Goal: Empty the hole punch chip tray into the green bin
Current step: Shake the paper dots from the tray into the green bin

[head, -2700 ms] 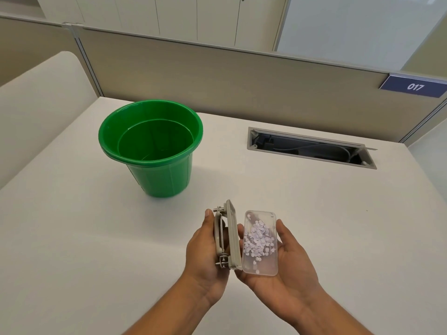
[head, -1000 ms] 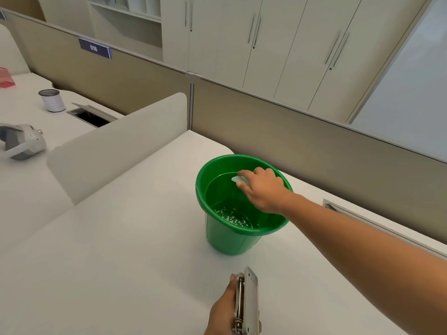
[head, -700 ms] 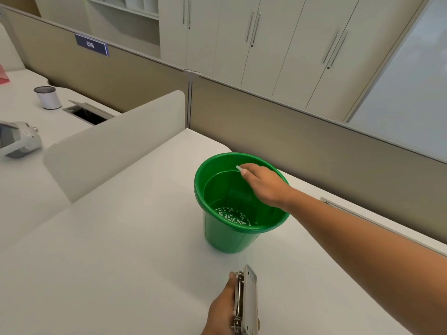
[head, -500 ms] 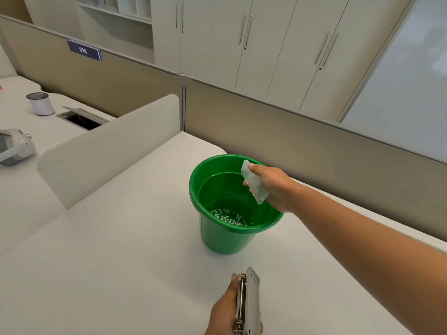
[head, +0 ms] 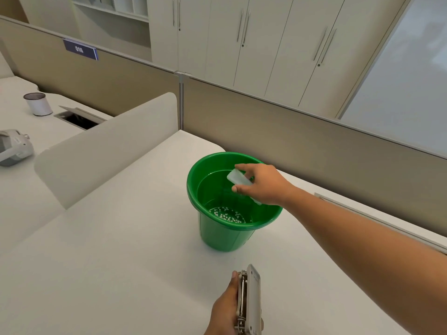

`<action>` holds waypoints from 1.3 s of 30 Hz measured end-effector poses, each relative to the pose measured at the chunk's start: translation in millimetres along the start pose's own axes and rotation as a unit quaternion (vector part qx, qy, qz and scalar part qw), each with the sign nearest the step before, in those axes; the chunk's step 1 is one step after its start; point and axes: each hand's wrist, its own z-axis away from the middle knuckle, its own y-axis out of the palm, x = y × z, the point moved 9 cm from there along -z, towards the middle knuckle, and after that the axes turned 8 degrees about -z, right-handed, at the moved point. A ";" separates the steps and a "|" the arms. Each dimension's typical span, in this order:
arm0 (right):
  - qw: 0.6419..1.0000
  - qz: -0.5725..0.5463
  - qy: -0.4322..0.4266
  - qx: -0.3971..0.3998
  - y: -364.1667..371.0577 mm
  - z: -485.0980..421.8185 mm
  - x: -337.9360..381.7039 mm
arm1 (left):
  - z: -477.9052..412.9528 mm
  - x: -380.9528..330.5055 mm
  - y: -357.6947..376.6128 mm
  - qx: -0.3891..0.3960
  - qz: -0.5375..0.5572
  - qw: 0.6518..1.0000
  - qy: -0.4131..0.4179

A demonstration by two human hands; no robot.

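Item one: green bin (head: 227,234), upright on the white counter (head: 121,262), at mid-scene. Small white paper chips (head: 226,213) are seen scattered over its floor.

Item two: chip tray (head: 238,178), pale and translucent, is held tilted above the bin's open mouth, inside the line of the rim. It is pinched in the grip of the right hand (head: 262,184), thumb on the near edge and fingers over the far edge; the right arm is stretched in from the near right. Whether any chips are left inside the tray cannot be told.

Item three: hole punch (head: 250,301), beige with metal fittings, is held on edge at the near side of the counter, well apart from the bin. The left hand (head: 226,310) is closed around its left side, with the thumb laid along the top edge; the flat underside is turned to the right.

Item four: low white divider (head: 106,146), set along the left of the counter. Beyond it, on a neighbouring desk, are listed a white cup with a dark rim (head: 38,103), an open cable hatch (head: 79,118) and a grey device (head: 13,147), partly cut off by the left edge.

Item five: beige partition panel (head: 302,151), behind the counter, carrying a blue plate marked 016 (head: 80,49) at far left. White cupboards (head: 254,39) are ranged behind it.
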 end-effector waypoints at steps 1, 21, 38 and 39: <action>1.000 -0.005 0.006 -0.002 -0.2 -0.6 -0.4 | -0.2 -0.1 -1.2 -0.005 -0.002 1.000 0.000; 0.992 0.087 -0.095 0.013 -3.3 8.6 21.8 | -5.7 1.9 3.4 -0.024 -0.025 0.999 -0.007; 0.818 -0.560 0.100 -0.089 -22.9 36.2 -23.3 | -1.2 3.3 19.7 0.051 -0.033 0.996 0.063; 0.789 -0.599 0.099 -0.093 -27.7 43.7 -21.7 | 1.1 2.8 21.8 0.053 -0.036 0.996 0.070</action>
